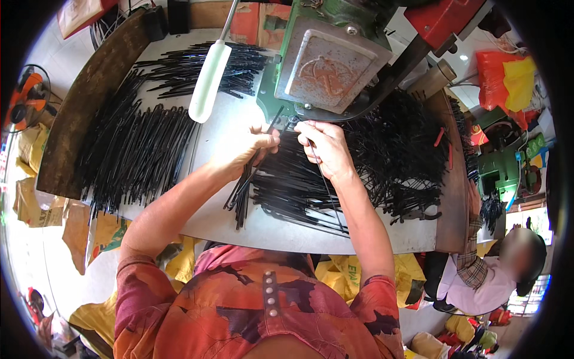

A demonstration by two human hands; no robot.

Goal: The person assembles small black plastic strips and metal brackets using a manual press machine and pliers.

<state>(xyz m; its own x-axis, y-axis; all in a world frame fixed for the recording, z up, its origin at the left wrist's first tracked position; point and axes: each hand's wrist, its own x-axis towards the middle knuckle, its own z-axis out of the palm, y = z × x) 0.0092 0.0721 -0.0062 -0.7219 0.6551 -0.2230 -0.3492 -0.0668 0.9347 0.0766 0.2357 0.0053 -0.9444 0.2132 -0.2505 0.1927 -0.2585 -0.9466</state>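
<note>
Thin black metal rods: a small bundle slants down from the left grip, a single rod from the right, above a heaped pile.

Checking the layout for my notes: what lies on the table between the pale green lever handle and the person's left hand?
In the head view, only bare grey table lies between the pale green handle and the left hand.

Yellow printed sacks lie under the table's near edge, with crumpled brown paper bags on the floor at left. Far right, red and yellow plastic bags hang bunched together.
</note>
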